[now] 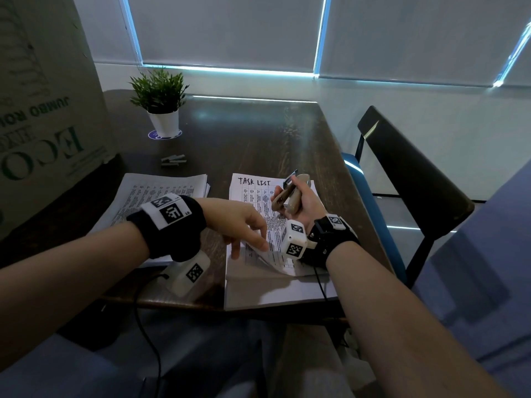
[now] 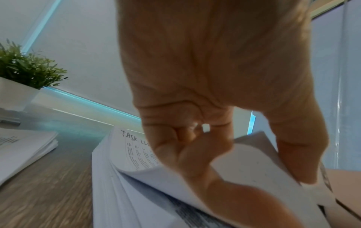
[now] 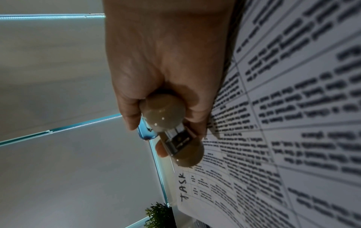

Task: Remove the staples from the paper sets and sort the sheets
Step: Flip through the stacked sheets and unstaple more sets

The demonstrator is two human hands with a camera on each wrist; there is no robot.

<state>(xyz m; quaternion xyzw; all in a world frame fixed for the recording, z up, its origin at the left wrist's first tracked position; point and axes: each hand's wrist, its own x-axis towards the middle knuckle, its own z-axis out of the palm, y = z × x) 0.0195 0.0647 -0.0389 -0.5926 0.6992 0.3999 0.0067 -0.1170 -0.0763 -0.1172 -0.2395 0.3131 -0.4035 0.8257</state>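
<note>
A stack of printed sheets headed "TASK LIST" [image 1: 253,191] lies on the dark wooden table [image 1: 244,139] in front of me. My left hand [image 1: 247,225] pinches the near corner of the top sheet [image 2: 244,162] and curls it up off the stack. My right hand [image 1: 298,196] hovers over the stack's far right part and grips a beige stapler [image 1: 290,193], its metal tip pointing away from me. In the right wrist view the stapler [image 3: 171,128] is held close beside the printed table. A second paper pile [image 1: 161,193] lies to the left.
A potted plant [image 1: 161,101] stands at the back left of the table. A strip of staples [image 1: 173,160] lies behind the left pile. A large cardboard box [image 1: 43,96] fills the left side. A dark chair [image 1: 402,173] stands to the right of the table.
</note>
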